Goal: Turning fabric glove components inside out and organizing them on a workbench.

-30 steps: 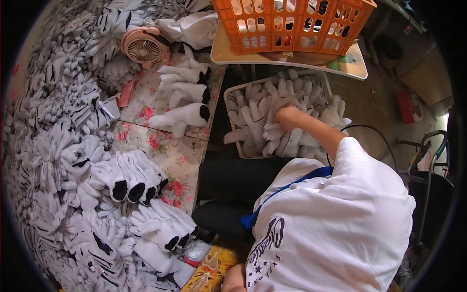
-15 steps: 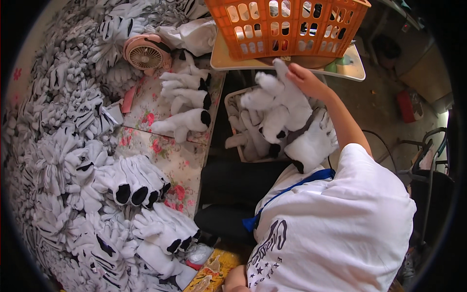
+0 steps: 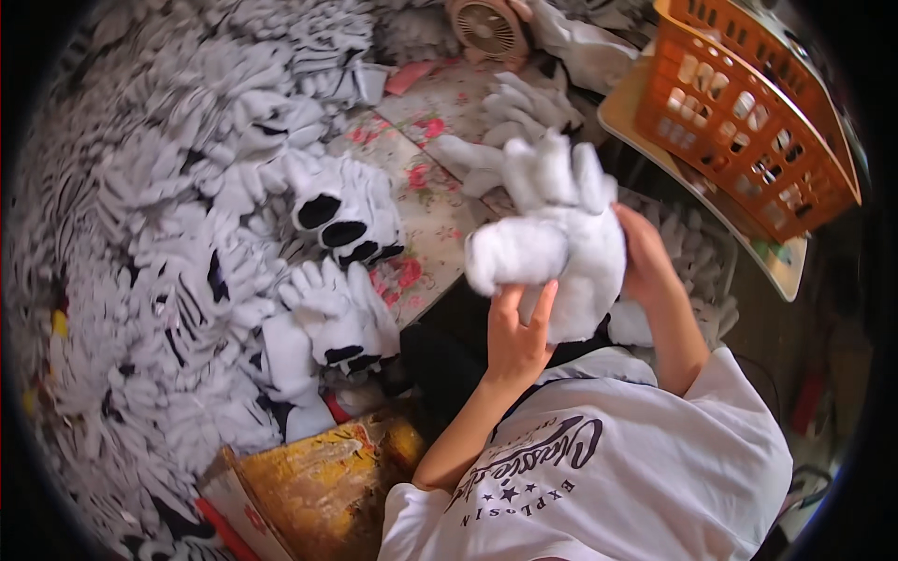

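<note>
A fluffy white glove (image 3: 582,257) is held up in front of my body, its fingers pointing away from me and its thumb toward the left. My left hand (image 3: 520,337) grips it from below near the thumb, with fingertips against the plush. On the glove's right side, my right hand (image 3: 644,252) is closed around the edge, some of its fingers hidden behind. Beyond the held glove, more white gloves (image 3: 472,164) lie on the flowered tabletop (image 3: 426,201). A row of gloves with black cuff openings (image 3: 346,210) rests to the left.
A large heap of white gloves (image 3: 178,234) fills the left side. A pink fan (image 3: 488,33) stands at the back. An orange basket (image 3: 739,126) sits on a small board (image 3: 790,266) at the far right. Near my left elbow is a worn yellow box (image 3: 327,481).
The view has swung, so the table and basket appear further right. The right hand has brought a white glove from above the bin to my front, and my left hand has come up onto it.
</note>
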The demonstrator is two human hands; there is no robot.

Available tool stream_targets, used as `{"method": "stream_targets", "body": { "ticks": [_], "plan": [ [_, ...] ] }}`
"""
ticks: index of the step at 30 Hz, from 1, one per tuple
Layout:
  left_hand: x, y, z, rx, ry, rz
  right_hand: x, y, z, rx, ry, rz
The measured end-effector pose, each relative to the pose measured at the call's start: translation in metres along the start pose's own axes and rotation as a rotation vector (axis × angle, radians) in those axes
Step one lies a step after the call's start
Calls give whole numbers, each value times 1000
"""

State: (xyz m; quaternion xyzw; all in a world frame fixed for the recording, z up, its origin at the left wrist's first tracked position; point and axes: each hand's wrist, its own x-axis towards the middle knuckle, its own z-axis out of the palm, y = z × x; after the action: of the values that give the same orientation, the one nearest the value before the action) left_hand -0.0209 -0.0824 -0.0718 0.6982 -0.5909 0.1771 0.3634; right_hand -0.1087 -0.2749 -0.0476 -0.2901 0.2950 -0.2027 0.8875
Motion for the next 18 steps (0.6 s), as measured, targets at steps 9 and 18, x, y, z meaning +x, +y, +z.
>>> {"method": "stream_targets", "body": {
  "ticks": [9, 18],
  "plan": [
    [-12, -9, -20, -185, 266, -479, -32, 62, 49, -875, -675, -576],
    [-34, -2, 2, -467, 361, -766, -15, 91, 36, -973, -496, -836]
  ]
}}
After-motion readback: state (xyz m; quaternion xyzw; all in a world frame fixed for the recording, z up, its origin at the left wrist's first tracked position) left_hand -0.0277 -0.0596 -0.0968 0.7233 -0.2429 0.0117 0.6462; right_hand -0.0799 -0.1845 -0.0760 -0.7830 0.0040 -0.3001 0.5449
